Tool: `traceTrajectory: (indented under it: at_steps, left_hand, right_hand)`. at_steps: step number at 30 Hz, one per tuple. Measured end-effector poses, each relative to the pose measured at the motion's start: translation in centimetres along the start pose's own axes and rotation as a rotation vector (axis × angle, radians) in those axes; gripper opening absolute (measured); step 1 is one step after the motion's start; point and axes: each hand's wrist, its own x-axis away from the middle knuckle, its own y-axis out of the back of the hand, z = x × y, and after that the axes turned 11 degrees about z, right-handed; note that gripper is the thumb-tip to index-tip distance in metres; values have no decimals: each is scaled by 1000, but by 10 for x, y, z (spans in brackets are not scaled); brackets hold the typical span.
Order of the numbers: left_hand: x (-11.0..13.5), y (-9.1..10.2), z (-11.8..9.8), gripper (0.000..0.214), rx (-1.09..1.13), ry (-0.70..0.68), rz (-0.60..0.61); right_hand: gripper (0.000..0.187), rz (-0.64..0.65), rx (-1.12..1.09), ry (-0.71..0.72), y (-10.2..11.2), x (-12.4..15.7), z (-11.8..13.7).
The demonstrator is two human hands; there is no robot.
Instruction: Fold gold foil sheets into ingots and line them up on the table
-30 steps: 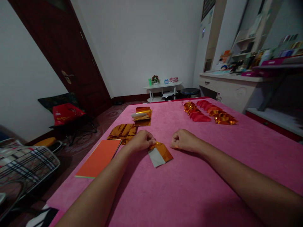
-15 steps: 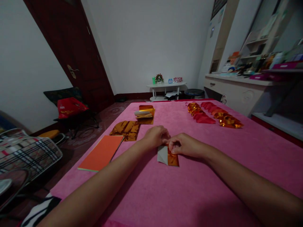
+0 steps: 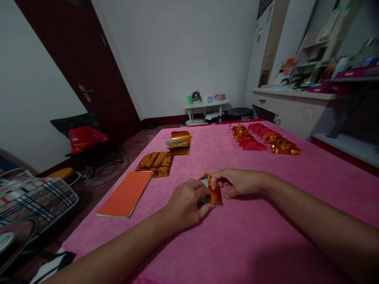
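A small piece of gold foil paper (image 3: 216,196), pale grey on its other side, lies partly folded on the pink-covered table. Its far end now comes to a point. My left hand (image 3: 188,203) covers the left part of the paper, thumb and fingers closing on its near edge. Curled fingertips of my right hand (image 3: 237,183) press on the paper's right side, the thumb low beside it. Both hands hide some of the folds.
An orange paper stack (image 3: 127,194) lies at left, with creased gold foil sheets (image 3: 155,163) and a further foil pile (image 3: 179,144) beyond. Folded red and gold foil pieces (image 3: 251,142) sit in rows at the far right. A pink cloth (image 3: 237,244) covers the table.
My left hand has come from the paper's far edge to its near left edge. The far end has become a point. My right hand has shifted slightly, staying at the right side.
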Motion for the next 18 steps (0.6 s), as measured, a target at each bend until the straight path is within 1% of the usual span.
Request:
traceTrajectory:
  at_steps: [2,4,6,8,10,12,15,18]
  left_hand:
    - [1,-3,-1,19,-59,-20,-14]
    - [2,-6,-2,19,-97,-25,-42]
    - [3,-7,-2,21,-100,-7,-76]
    - [4,-7,-3,21,-90,8,-96]
    - [5,-5,-4,22,-84,-9,-84]
    - [8,-3,-6,23,-90,-50,-55]
    - [14,0,-9,24,-120,-94,-20]
    - [19,2,-10,23,-136,-96,-4]
  right_hand:
    - [40,-28,-19,16,-3,3,0]
    - [38,-45,-65,23,-7,3,-1]
    - [36,-70,-94,24,-10,3,-2]
    - [29,-113,-96,30,-12,1,-3]
    - [20,-154,-84,52,-14,-1,-4]
    - [15,-172,-68,79,-15,-3,-4]
    - [15,-170,-54,86,-15,-4,-4]
    - [16,-175,-47,58,-13,-4,-5]
